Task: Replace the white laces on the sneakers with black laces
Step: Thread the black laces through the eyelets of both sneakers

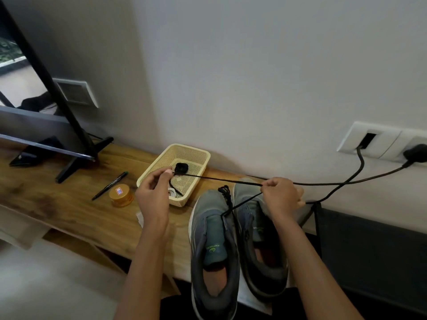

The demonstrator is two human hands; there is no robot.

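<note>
The black lace (219, 179) is stretched taut in the air between both hands, above the basket (191, 155) and the toes of the sneakers (211, 229). One end is pinched between the thumb and fingertips of the left hand (153, 195), just over the basket, and a short tail is seen drooping into it. Further along, the lace is gripped in the curled fingers of the right hand (280, 196), over the toe of the sneaker farther from the basket. From that grip it is led down to the other sneaker and meets its lacing, where black lace is bunched toward the toe. The pair is stood side by side on the table (69, 204), toes to the wall. A pen (109, 185) and a jar (121, 195) are seen beside the basket.
</note>
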